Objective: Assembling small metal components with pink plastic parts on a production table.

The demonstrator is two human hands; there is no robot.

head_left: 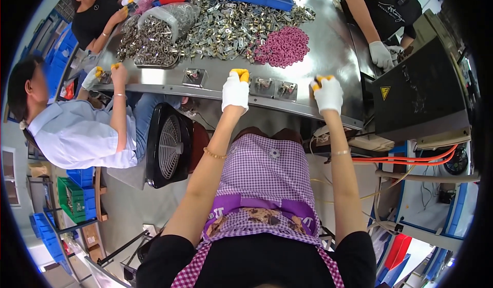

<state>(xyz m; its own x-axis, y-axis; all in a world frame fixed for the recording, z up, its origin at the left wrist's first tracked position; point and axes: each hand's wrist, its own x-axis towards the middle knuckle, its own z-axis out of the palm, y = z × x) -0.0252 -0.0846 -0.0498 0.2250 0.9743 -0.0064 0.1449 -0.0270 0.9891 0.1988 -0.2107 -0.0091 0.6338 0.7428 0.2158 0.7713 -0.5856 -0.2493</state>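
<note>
My left hand [236, 92] wears a white glove with yellow fingertips. Its fingers are curled over the metal table's front edge area, left of a small square metal fixture [262, 86]. Whatever those fingers hold, if anything, is hidden. A second, similar fixture [286, 90] stands right beside the first. Farther right, my right hand [328, 94], gloved the same way, has its fingers bent together above the tabletop. Something small and dark shows by its fingertips, too small to name. Another fixture [194, 77] with a bit of red on it sits to the left of my left hand.
A wide heap of small metal parts [221, 31] covers the metal table [328, 41], beside a pile of pink rings [283, 47]. Behind stands a blue tray [251, 1] of parts. Co-workers sit left and stand right, near a black machine box [418, 82]. A black fan [167, 145] stands lower left.
</note>
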